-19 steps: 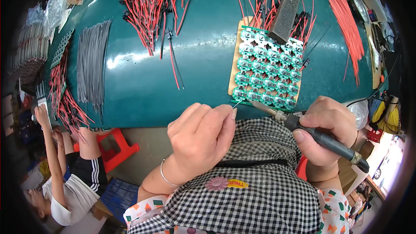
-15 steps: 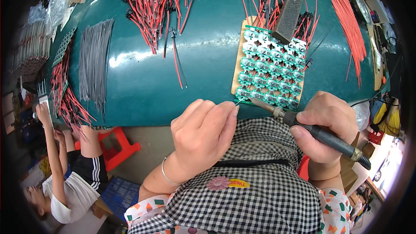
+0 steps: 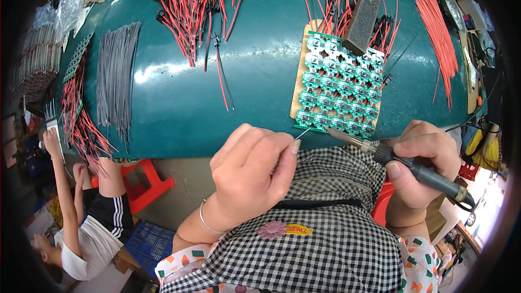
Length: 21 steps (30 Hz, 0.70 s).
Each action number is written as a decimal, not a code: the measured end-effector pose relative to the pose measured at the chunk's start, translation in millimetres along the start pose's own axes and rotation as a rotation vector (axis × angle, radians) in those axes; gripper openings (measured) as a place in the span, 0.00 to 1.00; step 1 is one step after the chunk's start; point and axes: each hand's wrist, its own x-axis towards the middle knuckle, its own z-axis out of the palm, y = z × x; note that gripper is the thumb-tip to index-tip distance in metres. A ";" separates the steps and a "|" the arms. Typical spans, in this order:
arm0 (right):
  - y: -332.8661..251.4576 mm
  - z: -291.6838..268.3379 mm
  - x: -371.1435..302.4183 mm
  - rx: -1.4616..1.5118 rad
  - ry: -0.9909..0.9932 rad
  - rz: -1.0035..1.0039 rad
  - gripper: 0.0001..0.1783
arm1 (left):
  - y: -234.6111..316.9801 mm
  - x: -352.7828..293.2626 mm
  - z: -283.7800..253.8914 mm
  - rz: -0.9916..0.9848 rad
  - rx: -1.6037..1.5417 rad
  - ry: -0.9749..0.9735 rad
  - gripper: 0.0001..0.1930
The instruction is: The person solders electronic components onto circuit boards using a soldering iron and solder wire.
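Circuit boards (image 3: 343,87), partly under dark bar (image 3: 363,11)

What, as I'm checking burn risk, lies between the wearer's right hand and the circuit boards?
Head view: the soldering iron's metal front, aimed toward the boards.

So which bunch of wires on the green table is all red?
The straight red bunch at the right end of the table. The dark grey bunch has no red, and the others mix red with black.

Red lettering (image 3: 302,230) stands on the checked apron's (image 3: 336,258) yellow patch (image 3: 291,229).
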 end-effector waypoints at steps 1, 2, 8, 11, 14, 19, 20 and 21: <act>1.1 1.2 -2.4 -0.036 0.002 -0.014 0.12 | 0.5 0.7 1.7 0.040 0.000 -0.003 0.08; 1.4 2.3 -3.7 -0.037 0.003 -0.014 0.12 | 1.4 0.4 2.4 0.041 -0.002 -0.004 0.08; -0.2 7.3 -6.2 -0.106 -0.061 -0.013 0.14 | 1.4 -0.7 7.3 -0.004 0.019 -0.080 0.07; -2.7 7.8 -8.0 -0.138 -0.082 -0.030 0.15 | 0.7 -0.8 10.8 0.014 0.015 -0.057 0.07; -3.9 6.8 -9.3 -0.156 -0.088 -0.037 0.16 | 1.0 -0.2 13.3 0.021 0.024 -0.053 0.08; -6.3 7.7 -5.0 -0.143 -0.115 -0.025 0.15 | 2.8 0.3 13.0 0.012 0.040 -0.051 0.08; -6.6 8.0 -5.1 -0.143 -0.115 -0.024 0.15 | 2.5 0.2 13.0 0.012 0.039 -0.052 0.08; -6.7 8.3 -5.1 -0.143 -0.113 -0.029 0.15 | 2.1 0.2 13.1 0.012 0.030 -0.051 0.08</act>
